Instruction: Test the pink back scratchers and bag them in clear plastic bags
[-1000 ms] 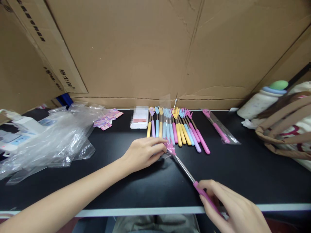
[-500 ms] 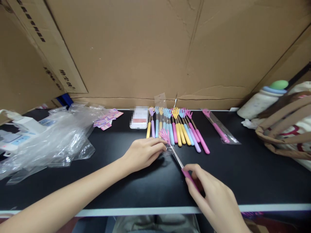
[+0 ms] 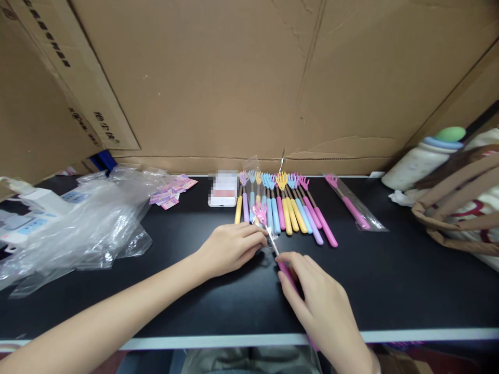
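Observation:
A pink back scratcher (image 3: 286,271) with a metal shaft lies slantwise before me, its claw pointing away. My right hand (image 3: 322,301) is closed around its handle. My left hand (image 3: 230,250) pinches the mouth of a clear plastic bag (image 3: 270,250), and the claw and part of the shaft appear to be within that bag. The fingers of the left hand cover part of the bag's opening. Just beyond lies a row of back scratchers (image 3: 289,215) in yellow, purple, blue and pink, claws to the back. The far end of the bag rests over some of them.
A bagged pink back scratcher (image 3: 355,212) lies to the right. On the left are a heap of clear bags (image 3: 97,223), a power strip (image 3: 39,221) and printed cards (image 3: 171,193). A phone (image 3: 223,200) is beside the row. A bottle (image 3: 415,163) and a brown-handled bag (image 3: 432,228) stand right.
My right hand has moved left and forward, pushing the pink back scratcher further along the bag. Its claw sits slightly further left. My left hand has barely moved.

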A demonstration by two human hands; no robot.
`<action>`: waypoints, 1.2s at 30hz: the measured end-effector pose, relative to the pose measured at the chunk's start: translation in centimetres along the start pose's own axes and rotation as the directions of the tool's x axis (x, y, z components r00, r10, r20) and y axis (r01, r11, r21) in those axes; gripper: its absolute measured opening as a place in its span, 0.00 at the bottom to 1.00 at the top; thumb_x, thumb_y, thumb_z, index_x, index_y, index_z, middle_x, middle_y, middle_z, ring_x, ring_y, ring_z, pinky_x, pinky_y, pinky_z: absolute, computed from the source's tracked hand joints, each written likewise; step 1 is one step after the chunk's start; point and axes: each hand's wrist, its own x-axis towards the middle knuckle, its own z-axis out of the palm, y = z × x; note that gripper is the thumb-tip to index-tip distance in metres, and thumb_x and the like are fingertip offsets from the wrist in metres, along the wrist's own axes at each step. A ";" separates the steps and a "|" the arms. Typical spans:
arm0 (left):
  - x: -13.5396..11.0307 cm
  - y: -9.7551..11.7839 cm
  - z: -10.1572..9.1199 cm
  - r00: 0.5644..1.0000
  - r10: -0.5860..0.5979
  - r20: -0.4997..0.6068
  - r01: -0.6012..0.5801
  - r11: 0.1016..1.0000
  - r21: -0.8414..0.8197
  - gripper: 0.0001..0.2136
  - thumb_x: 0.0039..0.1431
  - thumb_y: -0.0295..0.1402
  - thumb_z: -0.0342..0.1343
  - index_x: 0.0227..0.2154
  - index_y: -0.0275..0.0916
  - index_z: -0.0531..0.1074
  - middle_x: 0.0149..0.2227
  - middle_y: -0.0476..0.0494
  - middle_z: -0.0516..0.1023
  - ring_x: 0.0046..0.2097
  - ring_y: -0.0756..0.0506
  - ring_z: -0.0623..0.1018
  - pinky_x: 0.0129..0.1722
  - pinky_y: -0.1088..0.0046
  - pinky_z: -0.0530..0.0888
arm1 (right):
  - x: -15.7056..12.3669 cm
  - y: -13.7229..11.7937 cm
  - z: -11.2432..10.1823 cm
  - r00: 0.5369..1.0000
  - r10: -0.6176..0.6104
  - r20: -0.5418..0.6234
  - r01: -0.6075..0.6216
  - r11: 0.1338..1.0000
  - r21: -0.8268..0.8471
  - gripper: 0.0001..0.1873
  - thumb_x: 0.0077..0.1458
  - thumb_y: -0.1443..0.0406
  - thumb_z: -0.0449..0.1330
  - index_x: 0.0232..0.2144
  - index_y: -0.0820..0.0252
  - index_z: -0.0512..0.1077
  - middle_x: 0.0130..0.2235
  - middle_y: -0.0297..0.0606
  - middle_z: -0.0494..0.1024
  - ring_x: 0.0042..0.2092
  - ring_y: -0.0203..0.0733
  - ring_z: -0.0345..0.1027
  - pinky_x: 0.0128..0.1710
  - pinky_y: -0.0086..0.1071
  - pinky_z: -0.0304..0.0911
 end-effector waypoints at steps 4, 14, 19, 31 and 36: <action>0.0 -0.1 0.0 1.000 -0.005 -0.004 0.005 1.000 -0.018 0.10 0.64 0.28 0.42 0.37 0.41 0.68 0.44 0.48 0.77 0.45 0.49 0.75 0.40 0.76 0.70 | -0.2 0.5 -1.1 0.988 -0.122 0.093 0.119 0.992 0.036 0.11 0.61 0.64 0.49 0.44 0.56 0.67 0.36 0.38 0.72 0.37 0.40 0.67 0.35 0.32 0.63; -0.2 -0.5 0.1 1.000 -0.015 -0.008 0.015 1.000 -0.021 0.08 0.63 0.30 0.44 0.37 0.41 0.69 0.44 0.50 0.77 0.45 0.49 0.74 0.41 0.75 0.69 | -1.7 2.5 -4.7 0.800 -0.530 0.280 0.530 0.844 0.084 0.17 0.53 0.54 0.59 0.45 0.52 0.71 0.49 0.41 0.73 0.52 0.45 0.65 0.48 0.34 0.65; -0.1 -0.5 0.0 1.000 -0.017 -0.018 0.016 1.000 -0.024 0.05 0.62 0.30 0.48 0.35 0.41 0.69 0.44 0.52 0.77 0.45 0.50 0.74 0.40 0.76 0.68 | -1.6 1.9 -4.0 0.773 -0.609 0.176 0.614 0.788 0.029 0.07 0.54 0.60 0.60 0.36 0.51 0.74 0.45 0.37 0.77 0.48 0.42 0.68 0.48 0.33 0.65; 0.0 -0.3 -0.1 0.995 0.047 -0.086 -0.050 0.998 -0.031 0.07 0.63 0.29 0.47 0.33 0.40 0.70 0.42 0.53 0.78 0.40 0.51 0.75 0.36 0.78 0.69 | -0.3 1.5 -3.3 0.795 -0.582 0.173 0.575 0.813 0.095 0.03 0.55 0.67 0.57 0.29 0.54 0.69 0.40 0.34 0.76 0.38 0.37 0.67 0.36 0.30 0.62; -0.2 -0.5 0.0 0.997 0.035 -0.073 -0.038 0.998 -0.050 0.06 0.62 0.28 0.47 0.34 0.40 0.69 0.42 0.52 0.78 0.42 0.51 0.76 0.38 0.78 0.70 | 1.7 1.1 -3.2 0.792 -0.591 0.154 0.597 0.802 0.009 0.03 0.53 0.70 0.57 0.31 0.57 0.67 0.34 0.34 0.74 0.34 0.37 0.65 0.31 0.29 0.60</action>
